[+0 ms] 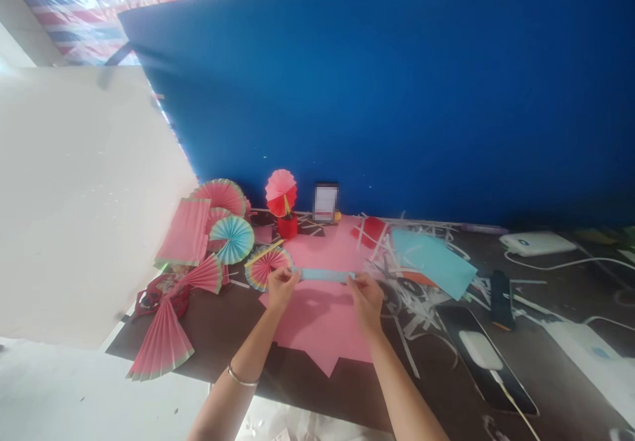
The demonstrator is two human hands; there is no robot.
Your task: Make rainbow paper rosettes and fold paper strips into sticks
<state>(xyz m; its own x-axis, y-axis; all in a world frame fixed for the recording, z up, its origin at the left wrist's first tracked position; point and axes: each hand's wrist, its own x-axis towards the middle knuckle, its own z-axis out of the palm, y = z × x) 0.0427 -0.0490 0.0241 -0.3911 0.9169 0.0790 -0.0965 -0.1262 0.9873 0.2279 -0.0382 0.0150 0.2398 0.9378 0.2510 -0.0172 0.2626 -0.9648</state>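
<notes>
A light blue paper strip (325,275) is stretched level between my two hands, above pink paper sheets (317,319). My left hand (282,287) pinches the strip's left end. At the other end, the fingers of my right hand (366,295) are closed on it. Just beyond my left hand lies a round pleated paper fan (265,268) in pink and yellow. Loose white paper strips (419,315) and a dark round object, possibly scissor handles (391,297), lie beside my right hand.
Pleated pink fans (163,345) and a light blue fan (232,239) crowd the table's left side. A red paper flower (281,193) stands at the back. Blue paper (434,259), a phone (489,361) and cables are on the right. A blue panel (387,97) rises behind.
</notes>
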